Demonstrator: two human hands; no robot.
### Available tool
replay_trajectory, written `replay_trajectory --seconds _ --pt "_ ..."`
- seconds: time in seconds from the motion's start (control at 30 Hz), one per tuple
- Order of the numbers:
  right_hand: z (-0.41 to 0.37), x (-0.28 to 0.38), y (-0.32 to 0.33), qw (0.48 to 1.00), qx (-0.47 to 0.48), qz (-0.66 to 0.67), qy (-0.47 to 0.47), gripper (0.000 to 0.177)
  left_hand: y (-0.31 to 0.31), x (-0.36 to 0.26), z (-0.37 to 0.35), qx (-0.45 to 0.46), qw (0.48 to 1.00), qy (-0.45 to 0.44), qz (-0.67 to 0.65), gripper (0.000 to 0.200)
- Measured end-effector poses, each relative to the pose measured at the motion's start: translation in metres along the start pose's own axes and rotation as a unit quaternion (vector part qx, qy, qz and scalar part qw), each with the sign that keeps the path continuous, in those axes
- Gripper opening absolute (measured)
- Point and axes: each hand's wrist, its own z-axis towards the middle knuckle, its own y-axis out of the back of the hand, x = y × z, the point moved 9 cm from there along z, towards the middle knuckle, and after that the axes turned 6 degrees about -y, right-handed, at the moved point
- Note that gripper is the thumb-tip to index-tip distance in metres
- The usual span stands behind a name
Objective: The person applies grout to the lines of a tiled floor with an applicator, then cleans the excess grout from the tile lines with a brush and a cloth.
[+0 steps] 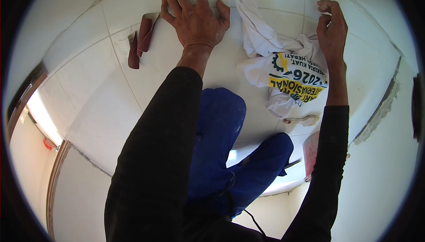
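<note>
My left hand (195, 22) is spread on the white tiled floor (177, 69), fingers apart and nothing under them that shows. To its left lie curled pieces of reddish-brown sandpaper (146, 33), one overlapping the other. My right hand (333, 33) is half curled, with a gap between thumb and fingers and nothing visible in it. Beside its wrist is a crumpled white T-shirt (261, 31) printed with yellow and dark green lettering. Just below the shirt lies a small tool with a brownish handle and a pale, flat end (303, 120).
My bent knees in blue trousers (221, 113) rest near the middle. A reddish bucket (311, 151) stands behind my right forearm. Cracked, rough filler (380, 104) runs along the right wall's foot. A brown door frame (57, 180) stands at lower left.
</note>
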Motion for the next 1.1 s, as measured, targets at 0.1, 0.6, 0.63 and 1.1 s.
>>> replay_trajectory --seconds 0.1,0.6,0.63,1.1 --pt "-0.006 0.010 -0.001 0.999 0.005 -0.024 0.025 0.048 0.001 0.000 0.000 -0.004 1.000 0.000 -0.003 0.061" --pt "-0.011 0.034 -0.013 0.987 0.036 -0.108 0.118 0.062 0.001 -0.001 0.000 -0.002 1.000 0.000 0.005 0.060" --pt "-0.013 0.035 -0.013 0.986 0.035 -0.110 0.119 0.061 0.000 -0.001 0.001 0.002 1.000 0.003 0.008 0.060" --pt "-0.013 0.021 -0.006 0.998 0.029 -0.042 0.037 0.058 0.000 0.000 0.000 -0.005 1.000 -0.003 0.000 0.061"
